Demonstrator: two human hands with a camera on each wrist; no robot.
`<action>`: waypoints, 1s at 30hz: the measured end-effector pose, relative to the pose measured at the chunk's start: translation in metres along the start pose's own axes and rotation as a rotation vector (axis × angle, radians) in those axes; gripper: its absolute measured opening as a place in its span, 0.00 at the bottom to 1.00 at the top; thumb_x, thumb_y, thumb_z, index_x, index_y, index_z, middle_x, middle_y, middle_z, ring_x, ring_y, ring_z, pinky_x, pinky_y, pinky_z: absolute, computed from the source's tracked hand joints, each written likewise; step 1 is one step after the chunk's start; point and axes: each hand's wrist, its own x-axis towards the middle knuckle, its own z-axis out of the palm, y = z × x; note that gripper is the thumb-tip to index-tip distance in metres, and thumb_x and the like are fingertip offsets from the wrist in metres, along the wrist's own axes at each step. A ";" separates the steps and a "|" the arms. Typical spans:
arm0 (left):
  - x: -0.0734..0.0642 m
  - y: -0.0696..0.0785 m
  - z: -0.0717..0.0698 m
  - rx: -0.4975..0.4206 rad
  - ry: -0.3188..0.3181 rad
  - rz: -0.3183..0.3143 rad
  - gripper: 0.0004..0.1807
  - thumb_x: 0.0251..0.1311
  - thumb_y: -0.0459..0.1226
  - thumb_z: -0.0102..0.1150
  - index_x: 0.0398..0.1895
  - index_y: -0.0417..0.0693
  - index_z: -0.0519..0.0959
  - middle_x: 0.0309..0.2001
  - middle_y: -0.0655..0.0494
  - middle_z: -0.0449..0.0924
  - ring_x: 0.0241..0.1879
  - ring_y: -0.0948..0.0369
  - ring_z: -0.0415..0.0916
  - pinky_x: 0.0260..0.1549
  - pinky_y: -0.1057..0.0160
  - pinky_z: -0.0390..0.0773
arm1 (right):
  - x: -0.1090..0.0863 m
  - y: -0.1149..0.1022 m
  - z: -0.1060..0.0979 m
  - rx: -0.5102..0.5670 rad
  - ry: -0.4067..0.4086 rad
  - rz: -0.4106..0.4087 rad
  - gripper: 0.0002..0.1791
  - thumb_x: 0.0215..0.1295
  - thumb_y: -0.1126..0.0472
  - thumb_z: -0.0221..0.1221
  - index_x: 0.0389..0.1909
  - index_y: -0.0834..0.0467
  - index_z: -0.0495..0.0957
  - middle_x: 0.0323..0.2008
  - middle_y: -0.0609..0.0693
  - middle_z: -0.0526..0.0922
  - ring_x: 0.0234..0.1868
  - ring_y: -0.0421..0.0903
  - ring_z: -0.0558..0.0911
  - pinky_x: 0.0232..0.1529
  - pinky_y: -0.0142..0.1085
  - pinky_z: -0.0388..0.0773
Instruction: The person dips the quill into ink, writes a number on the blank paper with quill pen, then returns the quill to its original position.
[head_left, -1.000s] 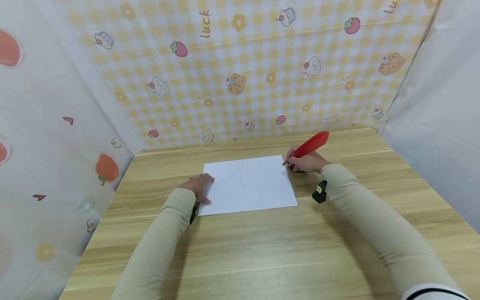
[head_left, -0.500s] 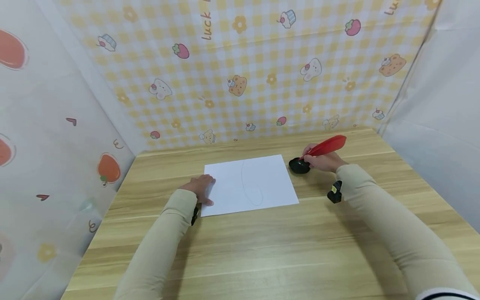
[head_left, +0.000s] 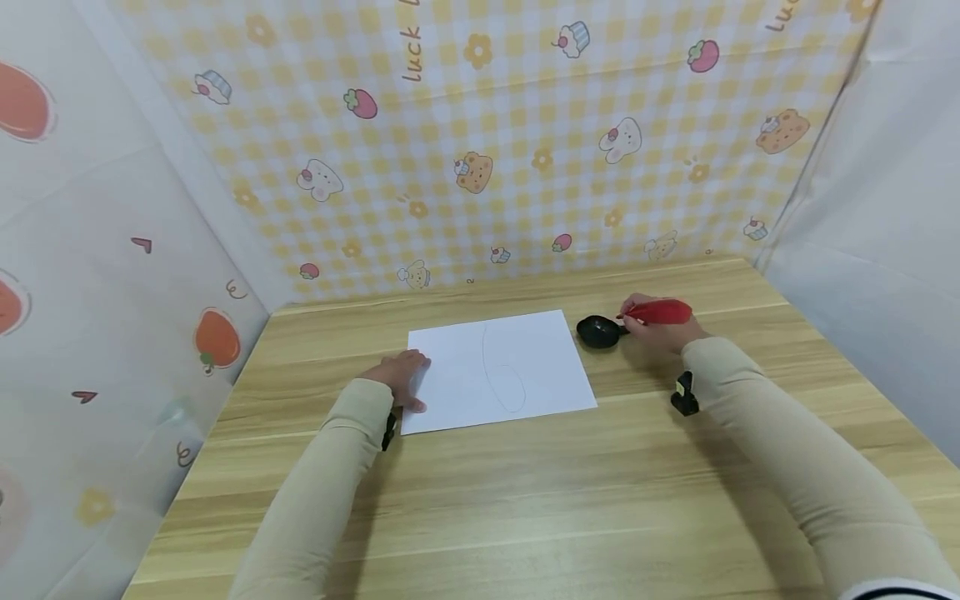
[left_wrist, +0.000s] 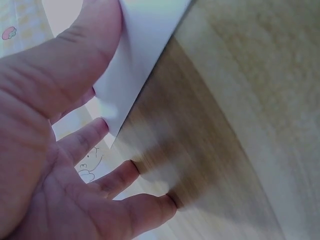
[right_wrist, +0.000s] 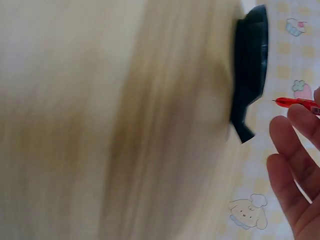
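A white sheet of paper (head_left: 540, 358) with a thin, looping pen line lies on the table. My left hand (head_left: 397, 377) rests spread on its left edge; in the left wrist view the thumb and some fingers overlap the paper corner (left_wrist: 135, 65), while other fingertips touch the wood. To the right of the sheet stands a small black dish (head_left: 598, 332) with a short handle. Just beyond that handle, my right hand (head_left: 663, 335) pinches a red feather pen (head_left: 666, 312). The right wrist view shows the pen tip (right_wrist: 286, 102) pointing toward the black dish (right_wrist: 251, 55), apart from it.
The wood-grain table (head_left: 480, 508) reaches back to a yellow checked cloth (head_left: 525, 108) with cartoon prints. White cloth walls (head_left: 877, 192) stand at both sides. A black wrist camera (head_left: 684, 395) sits on the right wrist.
My right hand has carried the feather pen rightward from the paper's right edge, over the black dish and past it. The feather has tipped lower. My left hand and the paper stay in place.
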 end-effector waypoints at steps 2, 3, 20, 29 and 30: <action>0.001 -0.002 0.001 -0.010 -0.001 -0.004 0.44 0.54 0.42 0.71 0.71 0.40 0.59 0.74 0.37 0.49 0.68 0.33 0.51 0.65 0.42 0.58 | -0.003 0.002 0.001 -0.066 0.051 -0.078 0.05 0.64 0.66 0.56 0.39 0.59 0.78 0.34 0.52 0.84 0.30 0.46 0.77 0.31 0.37 0.74; 0.001 -0.002 0.001 -0.011 -0.001 -0.005 0.44 0.54 0.42 0.71 0.71 0.40 0.59 0.74 0.38 0.49 0.68 0.33 0.51 0.65 0.42 0.58 | -0.004 0.003 0.002 -0.089 0.075 -0.113 0.05 0.63 0.67 0.57 0.39 0.59 0.78 0.33 0.52 0.85 0.29 0.47 0.78 0.30 0.40 0.75; 0.002 -0.003 0.002 -0.019 -0.003 -0.021 0.45 0.54 0.42 0.71 0.72 0.42 0.58 0.74 0.39 0.48 0.69 0.35 0.51 0.66 0.43 0.56 | -0.004 0.015 0.004 -0.405 -0.008 -0.199 0.09 0.61 0.68 0.61 0.41 0.55 0.79 0.33 0.51 0.85 0.32 0.53 0.83 0.28 0.53 0.78; 0.005 -0.006 0.002 -0.037 0.000 -0.020 0.46 0.53 0.43 0.72 0.72 0.43 0.58 0.75 0.40 0.48 0.69 0.35 0.50 0.65 0.42 0.57 | -0.004 0.025 0.008 -0.519 -0.041 -0.278 0.16 0.57 0.74 0.59 0.41 0.52 0.80 0.37 0.52 0.86 0.24 0.52 0.82 0.20 0.47 0.76; 0.005 -0.007 0.003 -0.036 -0.002 -0.019 0.46 0.53 0.43 0.72 0.72 0.43 0.58 0.75 0.40 0.48 0.69 0.35 0.50 0.65 0.42 0.56 | -0.004 0.026 0.009 -0.531 -0.054 -0.277 0.16 0.57 0.75 0.59 0.41 0.52 0.80 0.36 0.51 0.86 0.24 0.52 0.82 0.20 0.47 0.76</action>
